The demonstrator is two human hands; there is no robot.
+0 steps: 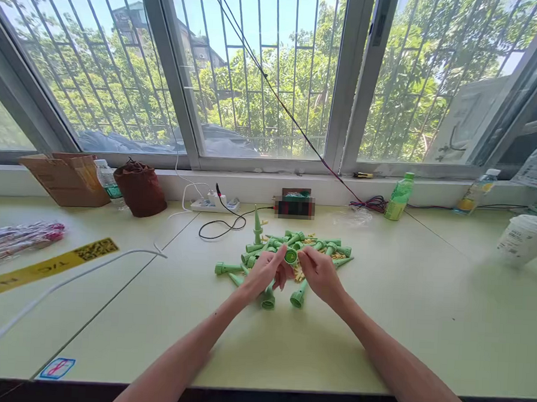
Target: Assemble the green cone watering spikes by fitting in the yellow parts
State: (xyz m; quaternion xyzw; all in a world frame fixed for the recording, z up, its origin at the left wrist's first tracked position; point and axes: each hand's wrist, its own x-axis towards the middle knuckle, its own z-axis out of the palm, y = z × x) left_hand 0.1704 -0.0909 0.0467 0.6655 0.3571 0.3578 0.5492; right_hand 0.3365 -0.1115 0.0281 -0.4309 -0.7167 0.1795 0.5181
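My left hand (265, 271) is closed round a green plastic spike (291, 255), with its round open end turned toward me. My right hand (321, 273) is pinched just right of that end, its fingertips almost touching it; whatever they hold is too small to name. Both hands hover over a pile of several green spikes (302, 245) mixed with small yellowish pieces (299, 273) on the pale green table (379, 327). One spike (257, 224) stands upright at the back of the pile.
A power strip (214, 204) with a black cable, a brown bag (139, 188), a cardboard box (65, 178) and bottles (399, 197) line the window sill side. A white cable (66, 283) and yellow tape (44, 267) lie at left. A white cup (525, 238) sits at right.
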